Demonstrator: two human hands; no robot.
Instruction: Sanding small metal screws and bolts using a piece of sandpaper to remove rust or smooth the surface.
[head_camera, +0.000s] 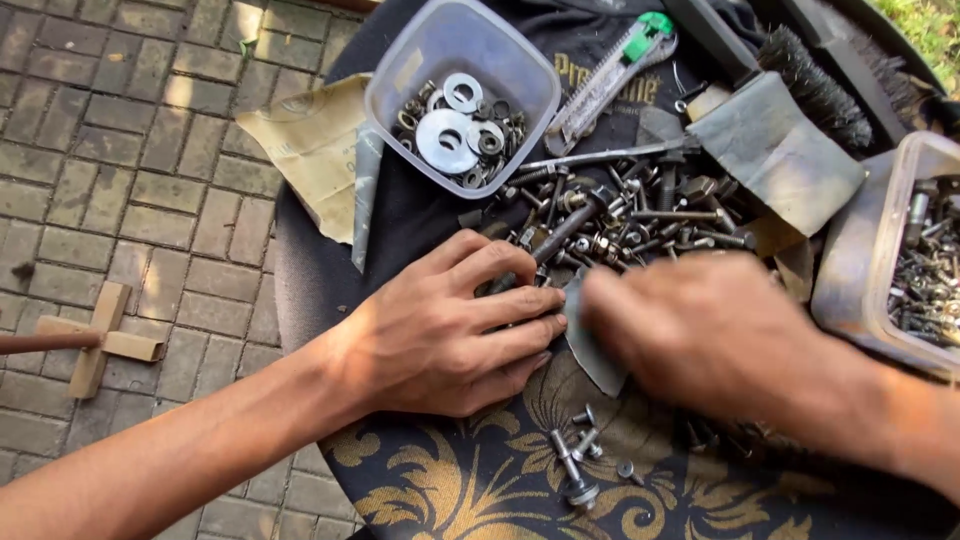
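Grey sandpaper strip (590, 345) sat mid-table, pinched between both hands. Left hand (450, 330) lay flat, fingers together on the strip's left edge. Right hand (700, 335) was motion-blurred; grip unreadable. Pile of dark steel bolts (625, 220) just beyond, on a black gold-patterned cloth (480, 490) over a round table, brick paving (120, 170) at left.

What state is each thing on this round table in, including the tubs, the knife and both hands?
Clear plastic tub of washers: open, lidless.
Clear plastic tub of screws: open.
Green-handled utility knife: lying flat.
Grey sandpaper piece: pinched between both hands.
Left hand: pressed down.
Right hand: blurred, gripping.
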